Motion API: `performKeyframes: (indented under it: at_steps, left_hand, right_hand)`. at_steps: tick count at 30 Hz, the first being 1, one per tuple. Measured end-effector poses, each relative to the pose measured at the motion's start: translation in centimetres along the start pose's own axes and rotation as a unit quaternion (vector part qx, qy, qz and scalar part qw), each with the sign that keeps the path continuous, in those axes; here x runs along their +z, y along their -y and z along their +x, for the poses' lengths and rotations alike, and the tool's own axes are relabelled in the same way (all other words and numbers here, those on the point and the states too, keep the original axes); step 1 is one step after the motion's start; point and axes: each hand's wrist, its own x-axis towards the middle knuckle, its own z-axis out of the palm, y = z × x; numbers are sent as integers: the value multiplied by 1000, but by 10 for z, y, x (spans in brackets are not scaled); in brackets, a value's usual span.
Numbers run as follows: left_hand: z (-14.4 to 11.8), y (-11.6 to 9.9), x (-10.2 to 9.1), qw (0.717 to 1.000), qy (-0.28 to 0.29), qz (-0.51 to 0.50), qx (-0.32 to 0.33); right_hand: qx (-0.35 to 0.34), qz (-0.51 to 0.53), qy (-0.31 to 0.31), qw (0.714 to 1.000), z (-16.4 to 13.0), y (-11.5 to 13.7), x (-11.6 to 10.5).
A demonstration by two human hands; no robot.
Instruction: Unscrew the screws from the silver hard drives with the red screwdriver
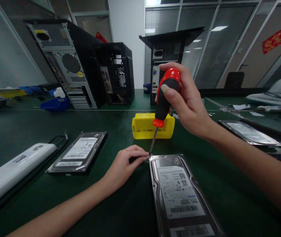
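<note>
Hard drives [177, 184]: 3; bottom centre, left, far right. Screwdriver [166, 95]: 1, centre; right hand [191, 107] grasps its handle, tip down at the bottom-centre drive's upper-left corner. Left hand [123, 164]: fingertips drawn together there; whether gripping anything, cannot tell. Yellow bin [142, 134]: 1, centre. Computer cases [87, 56]: 3, across top.

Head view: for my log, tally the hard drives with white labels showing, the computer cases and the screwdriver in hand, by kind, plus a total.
Hard drives: 3 (near drive, left drive, right drive)
Computer cases: 3 (left case, middle case, right case)
Screwdriver: 1, in the right hand
Total: 7
</note>
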Motion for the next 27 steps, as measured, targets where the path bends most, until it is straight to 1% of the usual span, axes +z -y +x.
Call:
performKeyframes:
  at_steps: [7,12,14,17,20,27]
  left_hand:
    - [0,-1,0,1000,-4,2,1]
    - [0,-1,1,1000,-4,5,4]
    - [0,-1,1,1000,-2,7,8]
    - [0,-3,0,1000,12,16,13]
    - [-1,-4,-2,999,31,34,10]
    - [-1,-6,-2,998,36,47,7]
  right_hand:
    - [-1,29,19,999,-1,-2,3]
    - [17,33,22,999,-1,2,4]
    - [9,20,14,1000,0,1,5]
    - [-12,-8,-16,1000,3,-1,6]
    - [-11,-19,-31,999,8,-2,9]
    - [15,62,26,998,16,2,18]
